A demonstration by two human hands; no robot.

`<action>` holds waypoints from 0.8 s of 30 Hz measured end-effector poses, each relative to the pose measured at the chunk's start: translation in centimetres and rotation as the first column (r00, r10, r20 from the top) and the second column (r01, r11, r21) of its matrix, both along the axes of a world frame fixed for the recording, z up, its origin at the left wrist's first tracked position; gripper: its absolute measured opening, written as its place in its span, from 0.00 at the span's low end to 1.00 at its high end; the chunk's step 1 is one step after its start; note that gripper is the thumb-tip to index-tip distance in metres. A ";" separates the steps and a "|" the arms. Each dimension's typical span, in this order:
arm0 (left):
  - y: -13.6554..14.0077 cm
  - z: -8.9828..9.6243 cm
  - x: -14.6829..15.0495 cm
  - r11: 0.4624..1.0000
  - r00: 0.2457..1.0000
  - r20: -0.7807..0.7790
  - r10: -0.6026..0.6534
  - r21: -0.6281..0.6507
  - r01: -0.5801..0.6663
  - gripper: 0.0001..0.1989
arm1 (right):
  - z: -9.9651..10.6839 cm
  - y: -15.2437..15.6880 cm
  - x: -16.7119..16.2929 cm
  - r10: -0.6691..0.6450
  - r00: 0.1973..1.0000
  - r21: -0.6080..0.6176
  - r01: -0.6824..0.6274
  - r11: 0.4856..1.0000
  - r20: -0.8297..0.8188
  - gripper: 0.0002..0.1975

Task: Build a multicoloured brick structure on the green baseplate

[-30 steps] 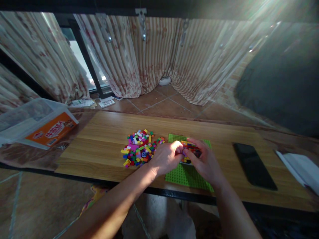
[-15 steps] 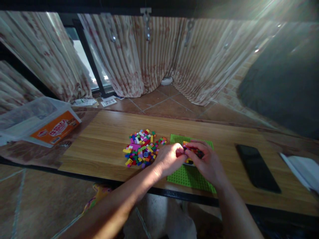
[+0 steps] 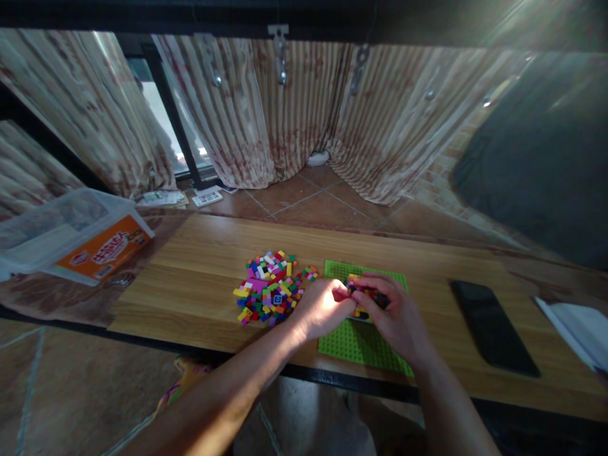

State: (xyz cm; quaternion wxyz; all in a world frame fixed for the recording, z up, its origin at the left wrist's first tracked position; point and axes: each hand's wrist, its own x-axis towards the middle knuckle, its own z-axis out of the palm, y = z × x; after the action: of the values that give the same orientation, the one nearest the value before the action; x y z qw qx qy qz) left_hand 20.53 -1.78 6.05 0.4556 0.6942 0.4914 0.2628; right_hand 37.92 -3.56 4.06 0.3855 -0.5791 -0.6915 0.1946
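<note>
Over a green studded baseplate, both my hands meet at a small build of coloured toy bricks. My left hand has its thumb and fingers pinched together at the build's left side; whatever sits between the fingertips is too small to make out. My right hand curves around the right and far side of the build, with fingers and thumb gripping it. Much of the build is hidden behind the hands. Left of the baseplate lies a loose pile of mixed coloured bricks, close to my left wrist.
A black phone lies right of the baseplate on the wooden tabletop. White paper sits at the far right. A clear plastic bin with an orange label stands at the left. The table's dark front edge runs beneath my forearms.
The whole view has shifted slightly, so things sit a little lower. My hands keep nearly the same pose at the brick build, with only slight finger movement.
</note>
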 end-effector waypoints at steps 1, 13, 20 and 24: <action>0.0 0.0 0.0 1.000 1.000 0.003 -0.005 -0.004 0.005 0.14 | 0.0 0.0 0.0 -0.002 1.000 0.006 0.002 1.000 -0.007 0.11; 0.3 0.7 0.1 0.999 0.993 -0.116 -0.024 -0.049 0.018 0.15 | 0.2 -0.2 -0.5 -0.047 0.998 -0.016 0.046 0.999 -0.049 0.08; 0.2 0.5 0.0 0.999 0.992 -0.124 -0.032 -0.030 0.029 0.15 | 0.3 -0.4 -0.5 -0.041 0.999 -0.009 0.041 0.999 -0.027 0.07; 0.3 0.2 0.1 1.000 0.995 -0.100 -0.011 -0.023 0.009 0.16 | 0.4 -0.4 -0.7 -0.060 0.998 0.005 0.060 0.998 -0.023 0.07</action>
State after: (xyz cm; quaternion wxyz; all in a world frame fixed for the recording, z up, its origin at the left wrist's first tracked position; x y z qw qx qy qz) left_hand 20.59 -1.48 6.29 0.4393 0.7039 0.5130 0.2198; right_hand 37.23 -3.93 4.50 0.4008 -0.5963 -0.6698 0.1874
